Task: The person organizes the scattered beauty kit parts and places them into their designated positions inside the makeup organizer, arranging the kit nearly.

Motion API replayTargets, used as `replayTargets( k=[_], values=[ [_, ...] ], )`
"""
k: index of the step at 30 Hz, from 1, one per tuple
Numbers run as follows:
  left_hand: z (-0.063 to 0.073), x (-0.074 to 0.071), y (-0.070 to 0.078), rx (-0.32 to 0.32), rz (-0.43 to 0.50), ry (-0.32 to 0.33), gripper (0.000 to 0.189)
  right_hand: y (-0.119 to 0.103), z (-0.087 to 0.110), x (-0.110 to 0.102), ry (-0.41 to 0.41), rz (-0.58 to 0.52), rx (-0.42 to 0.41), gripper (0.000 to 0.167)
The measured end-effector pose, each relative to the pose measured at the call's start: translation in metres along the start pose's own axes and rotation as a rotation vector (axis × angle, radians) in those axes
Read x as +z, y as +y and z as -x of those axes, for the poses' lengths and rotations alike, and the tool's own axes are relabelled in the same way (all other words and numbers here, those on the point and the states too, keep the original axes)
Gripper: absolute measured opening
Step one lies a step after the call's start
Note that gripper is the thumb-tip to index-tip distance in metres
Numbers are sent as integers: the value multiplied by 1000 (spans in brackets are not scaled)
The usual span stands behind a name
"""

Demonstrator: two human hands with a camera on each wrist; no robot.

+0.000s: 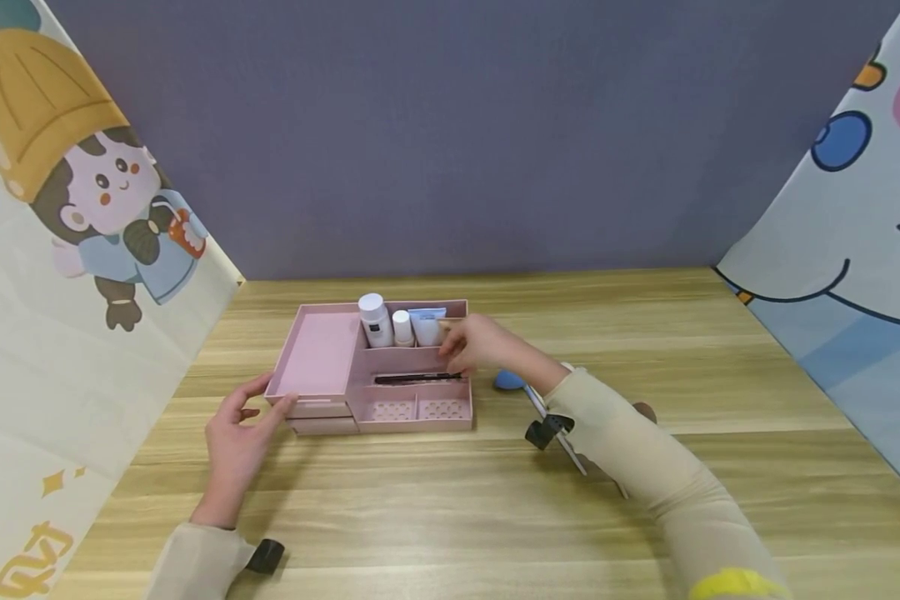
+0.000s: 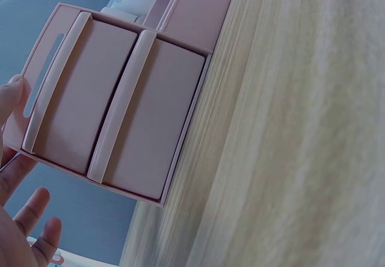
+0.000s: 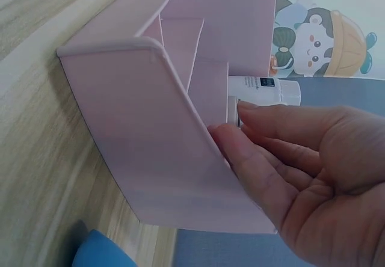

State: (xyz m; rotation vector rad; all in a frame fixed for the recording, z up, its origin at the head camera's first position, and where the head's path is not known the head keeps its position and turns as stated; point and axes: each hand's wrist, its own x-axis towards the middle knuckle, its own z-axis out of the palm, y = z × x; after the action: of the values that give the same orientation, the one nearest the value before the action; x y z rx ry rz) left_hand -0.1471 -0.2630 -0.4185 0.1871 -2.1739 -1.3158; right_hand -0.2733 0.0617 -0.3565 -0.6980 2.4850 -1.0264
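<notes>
A pink desktop organizer (image 1: 322, 350) stands on the wooden table. My left hand (image 1: 243, 425) grips its front left corner, thumb on the front panel and index finger along the side; the other fingers hang free. Two closed drawers (image 2: 84, 92) face the left wrist view. My right hand (image 1: 480, 343) is over the organizer's right wall, fingers loosely bent, and no item shows between thumb and index finger. Below it, slim black pencils (image 1: 416, 378) lie in the middle compartment. The back compartment holds a white bottle (image 1: 376, 321), a smaller bottle (image 1: 402, 329) and a pale blue tube (image 1: 426, 327).
Right of the organizer, a brush with a blue head (image 1: 510, 380) lies partly under my right forearm. A brown-tipped item (image 1: 645, 410) shows behind the sleeve. A grey panel (image 1: 480, 150) rises at the back, with cartoon-printed panels on both sides.
</notes>
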Motion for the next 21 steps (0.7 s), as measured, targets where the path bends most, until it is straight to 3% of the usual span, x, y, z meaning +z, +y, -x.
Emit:
replayTargets(
  k=[9,21],
  values=[
    [1,-1,0,8,-5,-3,37,4,3,-2,-5,-103,-15,26],
    [1,-1,0,13,-9,-1,38,22,17,-20,-46,-393,10,33]
  ],
)
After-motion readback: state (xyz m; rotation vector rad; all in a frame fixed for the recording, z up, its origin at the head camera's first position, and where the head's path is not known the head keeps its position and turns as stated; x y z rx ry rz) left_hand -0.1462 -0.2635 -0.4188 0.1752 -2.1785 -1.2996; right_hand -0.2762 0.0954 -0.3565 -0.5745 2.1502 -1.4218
